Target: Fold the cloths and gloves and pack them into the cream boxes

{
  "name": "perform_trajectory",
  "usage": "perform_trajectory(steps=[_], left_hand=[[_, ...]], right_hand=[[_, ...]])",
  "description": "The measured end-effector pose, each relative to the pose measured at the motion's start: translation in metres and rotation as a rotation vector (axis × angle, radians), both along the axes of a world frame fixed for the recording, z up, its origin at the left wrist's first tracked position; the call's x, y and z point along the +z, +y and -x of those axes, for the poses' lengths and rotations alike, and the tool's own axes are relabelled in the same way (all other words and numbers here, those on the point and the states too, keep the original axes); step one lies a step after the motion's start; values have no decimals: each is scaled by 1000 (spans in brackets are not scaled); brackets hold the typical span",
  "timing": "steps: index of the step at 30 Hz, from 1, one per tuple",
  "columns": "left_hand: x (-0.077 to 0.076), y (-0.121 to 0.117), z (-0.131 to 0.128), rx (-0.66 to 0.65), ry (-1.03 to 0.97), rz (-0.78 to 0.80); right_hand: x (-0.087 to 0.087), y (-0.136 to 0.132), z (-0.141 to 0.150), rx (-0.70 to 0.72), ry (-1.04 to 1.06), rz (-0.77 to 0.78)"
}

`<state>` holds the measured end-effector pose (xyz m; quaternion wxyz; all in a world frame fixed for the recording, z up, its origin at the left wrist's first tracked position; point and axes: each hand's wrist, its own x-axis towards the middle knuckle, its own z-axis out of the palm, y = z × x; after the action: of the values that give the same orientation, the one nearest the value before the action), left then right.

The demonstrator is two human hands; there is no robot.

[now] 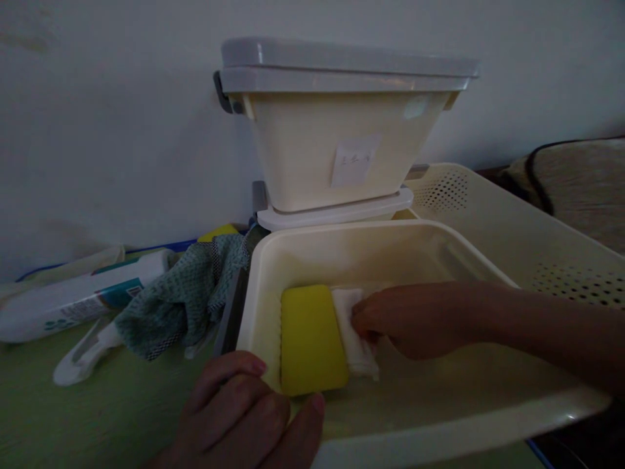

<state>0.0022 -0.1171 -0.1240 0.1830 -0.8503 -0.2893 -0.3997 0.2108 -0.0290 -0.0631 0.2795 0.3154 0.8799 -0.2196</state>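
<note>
A cream plastic bin (342,449) stands in front of me. My left hand (249,417) is closed around its near left corner, with the thumb over the rim. Inside the bin lies a yellow sponge (312,339), flat against the left side. Right beside the sponge is a white folded cloth (352,332). My right hand (415,319) reaches in from the right, its fingers curled and pressed on the cloth's right edge. The fingertips are partly hidden under the hand.
Behind the bin, a lidded cream box (303,143) with a paper label is stacked against the wall. A perforated basket (488,208) stands to the right. On the left lie a grey-green cloth (190,293), a white packet (83,299) and a white plastic handle (81,358).
</note>
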Motion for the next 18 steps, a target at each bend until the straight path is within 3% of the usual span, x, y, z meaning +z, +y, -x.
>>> perform_trajectory(steps=[4, 11, 18], left_hand=[[0, -1, 0, 9, 9, 5], [15, 0, 5, -56, 114, 41], [16, 1, 3, -78, 24, 3]], right_hand=[[0, 1, 0, -11, -3, 18], [2, 2, -1, -32, 20, 9], [5, -1, -3, 42, -61, -76]])
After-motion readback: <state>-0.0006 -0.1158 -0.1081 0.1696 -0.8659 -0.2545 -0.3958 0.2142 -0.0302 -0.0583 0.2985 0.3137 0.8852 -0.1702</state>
